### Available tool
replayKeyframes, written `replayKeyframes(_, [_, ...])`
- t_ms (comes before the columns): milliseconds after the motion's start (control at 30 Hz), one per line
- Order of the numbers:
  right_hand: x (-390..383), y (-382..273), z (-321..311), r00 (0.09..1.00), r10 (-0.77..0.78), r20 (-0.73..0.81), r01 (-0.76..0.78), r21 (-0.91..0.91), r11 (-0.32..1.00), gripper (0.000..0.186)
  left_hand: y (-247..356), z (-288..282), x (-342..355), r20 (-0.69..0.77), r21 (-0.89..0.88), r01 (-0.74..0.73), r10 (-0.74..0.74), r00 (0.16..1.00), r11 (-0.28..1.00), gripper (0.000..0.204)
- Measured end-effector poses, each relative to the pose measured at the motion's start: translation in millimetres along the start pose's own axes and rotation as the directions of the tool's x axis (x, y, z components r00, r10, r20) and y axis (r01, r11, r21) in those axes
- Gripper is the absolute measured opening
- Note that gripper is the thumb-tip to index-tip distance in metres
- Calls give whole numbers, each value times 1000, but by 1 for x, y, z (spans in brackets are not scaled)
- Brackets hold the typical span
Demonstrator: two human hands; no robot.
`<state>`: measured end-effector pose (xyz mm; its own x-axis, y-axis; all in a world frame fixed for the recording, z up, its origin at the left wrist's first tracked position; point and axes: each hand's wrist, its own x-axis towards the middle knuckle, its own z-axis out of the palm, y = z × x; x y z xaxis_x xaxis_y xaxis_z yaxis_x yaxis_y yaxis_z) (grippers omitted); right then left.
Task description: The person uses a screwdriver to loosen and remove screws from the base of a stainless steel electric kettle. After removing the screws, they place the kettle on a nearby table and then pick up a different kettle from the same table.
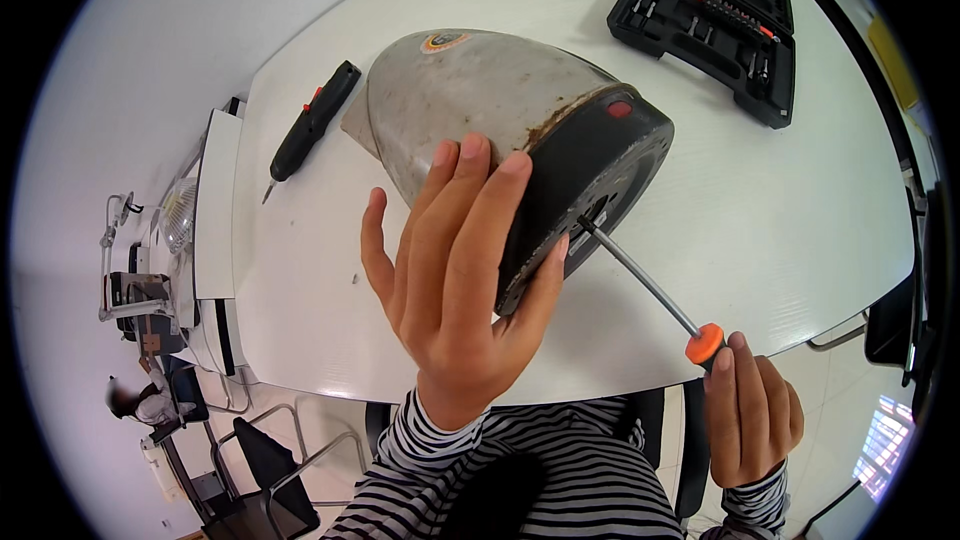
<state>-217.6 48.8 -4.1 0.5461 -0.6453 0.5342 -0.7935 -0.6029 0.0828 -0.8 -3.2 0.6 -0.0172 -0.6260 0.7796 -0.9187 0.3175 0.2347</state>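
Note:
An electric kettle (480,80) with a stained metal body and a black base (590,170) lies tipped on its side on the white table, its underside facing right and toward me. My left hand (455,280) grips it, fingers spread over the body and thumb against the underside. In my right hand (750,415) is a screwdriver (650,285) with a long steel shaft and an orange-collared handle. Its tip meets the recessed middle of the kettle's underside; whether a screw sits there is too small to tell.
A black cordless screwdriver (312,122) lies left of the kettle. At the back right an open black tool case (700,40) holds bits and small tools. A tiny loose piece (355,279) rests on the table (310,330). Chairs (275,470) stand beyond the lower left edge.

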Motion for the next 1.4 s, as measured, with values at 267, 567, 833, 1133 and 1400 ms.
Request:
replayKeyframes(267, [4,23,2,451,214,867,-492,441,-751,36,-1,-3,1,44,54,-64,61,997,997,51])
replayKeyframes(567, [-6,7,2,958,251,141,-283,624,728,46,-2,2,0,-9,62,-10,10,1000,998,46])
replayKeyframes(833, [0,13,1,926,364,106,-354,586,729,28,-7,5,-1,-38,-2,-23,22,999,1000,45])
replayKeyframes(1133, [4,13,-11,576,387,720,-564,693,-450,41,-7,7,-1,-35,-12,-21,21,999,1000,46])
replayKeyframes(1400, [0,3,-3,996,91,6,-91,204,975,32,-5,0,0,38,13,-29,29,999,999,52])
